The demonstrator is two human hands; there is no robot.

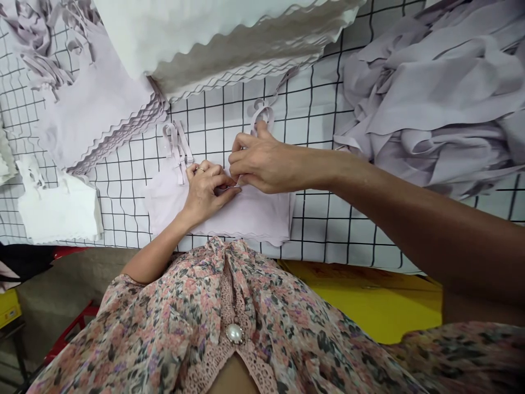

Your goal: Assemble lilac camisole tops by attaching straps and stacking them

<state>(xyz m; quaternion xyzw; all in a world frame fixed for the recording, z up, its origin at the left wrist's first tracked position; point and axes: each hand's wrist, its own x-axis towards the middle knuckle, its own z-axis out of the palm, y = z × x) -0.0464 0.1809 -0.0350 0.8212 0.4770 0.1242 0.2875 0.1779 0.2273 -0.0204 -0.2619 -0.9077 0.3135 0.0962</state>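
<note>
A pale lilac camisole top (246, 216) with thin straps lies flat on the grid-patterned table (320, 219) in front of me. My left hand (207, 189), a ring on one finger, is closed in a pinch at the top's upper edge, holding a small thin metal thing I cannot name. My right hand (262, 164) presses its curled fingers on the same upper edge, right beside the left. One strap loop (262, 115) shows just beyond my right hand, the other straps (176, 145) to the left.
A stack of lilac tops (94, 109) sits at the back left, a white stack (229, 38) at the back centre. A white top (57, 210) lies at the left. A loose heap of lilac fabric (443, 98) fills the right. A yellow surface (377, 306) shows below the table edge.
</note>
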